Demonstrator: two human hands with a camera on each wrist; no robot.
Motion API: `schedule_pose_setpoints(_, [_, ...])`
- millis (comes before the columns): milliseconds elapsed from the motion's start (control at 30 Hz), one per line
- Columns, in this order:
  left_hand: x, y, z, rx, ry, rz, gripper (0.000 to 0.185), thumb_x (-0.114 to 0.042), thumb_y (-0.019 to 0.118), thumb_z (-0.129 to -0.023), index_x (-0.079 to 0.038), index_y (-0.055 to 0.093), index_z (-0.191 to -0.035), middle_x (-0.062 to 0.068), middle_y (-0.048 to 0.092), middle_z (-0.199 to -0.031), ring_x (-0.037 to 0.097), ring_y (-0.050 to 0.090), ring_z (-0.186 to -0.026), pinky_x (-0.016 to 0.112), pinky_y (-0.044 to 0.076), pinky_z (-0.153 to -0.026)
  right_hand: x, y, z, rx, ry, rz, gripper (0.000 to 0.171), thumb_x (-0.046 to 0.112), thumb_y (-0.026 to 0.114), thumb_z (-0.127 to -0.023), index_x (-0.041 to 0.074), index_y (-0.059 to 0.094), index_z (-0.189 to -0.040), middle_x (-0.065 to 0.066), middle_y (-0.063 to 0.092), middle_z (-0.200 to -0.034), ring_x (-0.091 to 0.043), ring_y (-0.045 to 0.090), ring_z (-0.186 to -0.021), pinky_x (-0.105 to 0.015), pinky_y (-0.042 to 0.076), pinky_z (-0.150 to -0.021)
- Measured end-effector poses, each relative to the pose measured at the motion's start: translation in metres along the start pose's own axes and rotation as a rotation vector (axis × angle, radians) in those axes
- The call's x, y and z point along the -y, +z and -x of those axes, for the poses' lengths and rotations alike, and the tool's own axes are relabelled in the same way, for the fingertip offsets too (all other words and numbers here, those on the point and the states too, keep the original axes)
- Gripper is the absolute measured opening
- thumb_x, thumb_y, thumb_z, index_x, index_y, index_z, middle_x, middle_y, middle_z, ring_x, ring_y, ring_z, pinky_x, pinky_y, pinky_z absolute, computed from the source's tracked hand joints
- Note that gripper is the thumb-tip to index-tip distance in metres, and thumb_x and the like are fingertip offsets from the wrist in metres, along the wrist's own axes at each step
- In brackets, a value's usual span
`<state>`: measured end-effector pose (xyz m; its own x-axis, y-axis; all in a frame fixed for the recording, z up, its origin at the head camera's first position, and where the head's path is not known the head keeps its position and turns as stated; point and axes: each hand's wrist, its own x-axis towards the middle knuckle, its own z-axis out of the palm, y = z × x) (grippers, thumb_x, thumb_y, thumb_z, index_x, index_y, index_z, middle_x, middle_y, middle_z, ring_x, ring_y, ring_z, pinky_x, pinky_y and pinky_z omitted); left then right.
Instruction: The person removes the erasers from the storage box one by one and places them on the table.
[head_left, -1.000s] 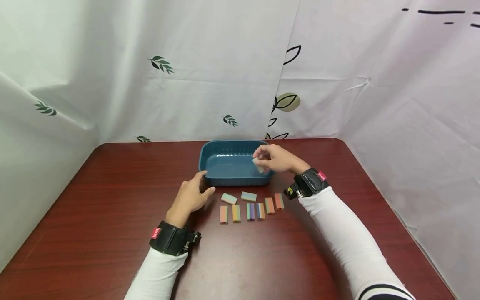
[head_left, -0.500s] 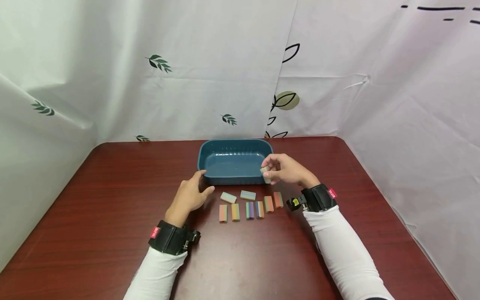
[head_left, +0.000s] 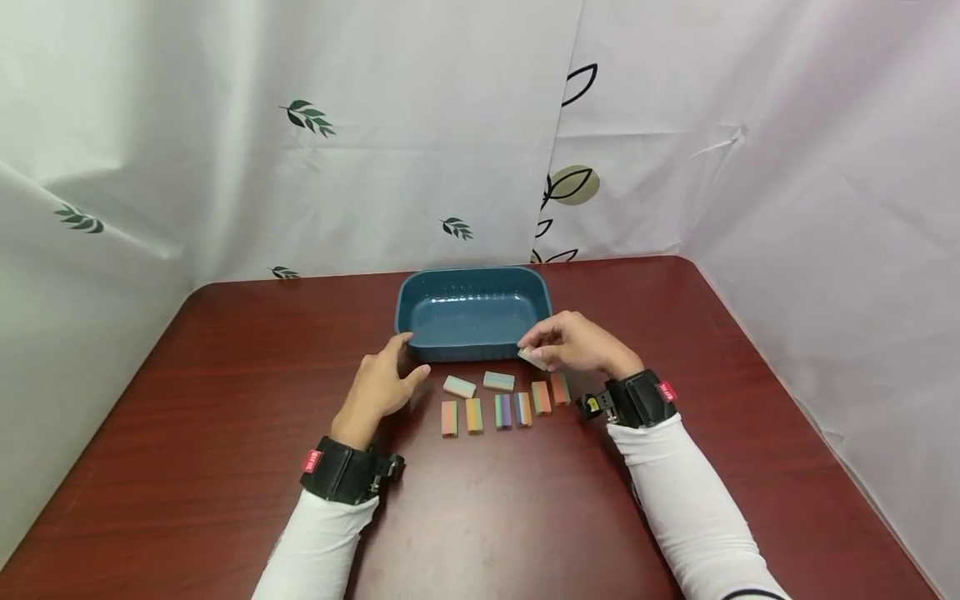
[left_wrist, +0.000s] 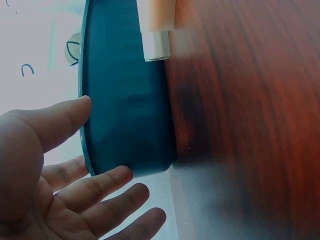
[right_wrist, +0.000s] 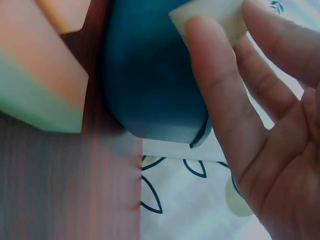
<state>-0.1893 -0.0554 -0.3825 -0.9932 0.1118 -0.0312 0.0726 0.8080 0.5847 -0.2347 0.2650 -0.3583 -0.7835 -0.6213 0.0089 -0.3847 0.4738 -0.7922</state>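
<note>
My right hand [head_left: 577, 343] pinches a small pale eraser-like block [head_left: 532, 358] between thumb and fingers, at the front right corner of a teal tray [head_left: 465, 353]. In the right wrist view the held block [right_wrist: 222, 17] overlaps the tray's side. My left hand [head_left: 375, 385] has its fingers spread at the tray's front left corner, the fingertips right at the rim. Nothing is held in it, as the left wrist view of the left hand [left_wrist: 75, 185] shows. Two pale striped blocks, one on the left [head_left: 459, 387] and one on the right [head_left: 498, 381], lie before the tray.
Nearer to me, several striped blocks stand in a row, from an orange-green block [head_left: 449, 419] to a red-green block [head_left: 559, 389] at the right. All lie on a dark red wooden table [head_left: 225, 417]. A white patterned curtain [head_left: 375, 167] hangs behind it.
My right hand has drawn back from over the tray to its front right corner, tilting the block flatter. The left hand keeps its place by the tray.
</note>
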Motion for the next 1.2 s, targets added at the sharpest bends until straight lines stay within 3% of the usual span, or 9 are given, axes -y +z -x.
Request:
schedule_pose_setpoints(200, [0.001, -0.006, 0.001, -0.011, 0.025, -0.024, 0.066, -0.031, 0.064, -0.094, -0.008, 0.034, -0.149, 0.025, 0.047, -0.14, 0.044, 0.047, -0.125, 0.058, 0.042, -0.097, 0.014, 0.005, -0.003, 0.036, -0.069, 0.238, 0.021, 0.008, 0.069, -0.09, 0.006, 0.075, -0.11, -0.002, 0.072, -0.093, -0.012, 0.063, -0.068, -0.029, 0.052, -0.062])
schedule_pose_setpoints(400, [0.0, -0.01, 0.001, -0.003, 0.022, -0.029, 0.067, -0.03, 0.063, -0.094, -0.008, 0.034, -0.149, 0.026, 0.046, -0.141, 0.044, 0.049, -0.122, 0.058, 0.043, -0.096, 0.024, 0.022, -0.008, 0.047, -0.001, 0.423, 0.02, 0.009, 0.067, -0.092, 0.009, 0.075, -0.11, -0.003, 0.072, -0.103, -0.011, 0.067, -0.087, -0.025, 0.054, -0.071])
schedule_pose_setpoints(600, [0.0, -0.01, 0.002, 0.015, 0.018, -0.025, 0.067, -0.03, 0.063, -0.095, -0.008, 0.033, -0.15, 0.026, 0.045, -0.142, 0.044, 0.047, -0.124, 0.058, 0.042, -0.097, 0.022, 0.036, -0.009, 0.041, 0.06, 0.467, 0.02, 0.005, 0.067, -0.091, 0.008, 0.075, -0.11, -0.004, 0.072, -0.106, -0.014, 0.067, -0.095, -0.024, 0.055, -0.073])
schedule_pose_setpoints(867, [0.002, -0.009, 0.005, 0.024, 0.012, -0.037, 0.067, -0.03, 0.063, -0.095, -0.007, 0.032, -0.15, 0.026, 0.046, -0.14, 0.044, 0.048, -0.124, 0.058, 0.042, -0.097, 0.012, 0.047, -0.009, 0.029, -0.011, 0.542, 0.023, 0.005, 0.066, -0.092, 0.007, 0.073, -0.114, -0.007, 0.071, -0.11, -0.016, 0.067, -0.095, -0.02, 0.052, -0.069])
schedule_pose_setpoints(1200, [0.011, -0.015, 0.012, 0.017, -0.014, -0.036, 0.066, -0.029, 0.062, -0.095, -0.007, 0.032, -0.15, 0.028, 0.044, -0.141, 0.045, 0.044, -0.126, 0.06, 0.04, -0.098, 0.012, 0.053, -0.019, 0.073, 0.019, 0.492, 0.024, 0.014, 0.062, -0.097, 0.005, 0.07, -0.117, -0.006, 0.068, -0.109, -0.012, 0.063, -0.087, -0.028, 0.052, -0.076])
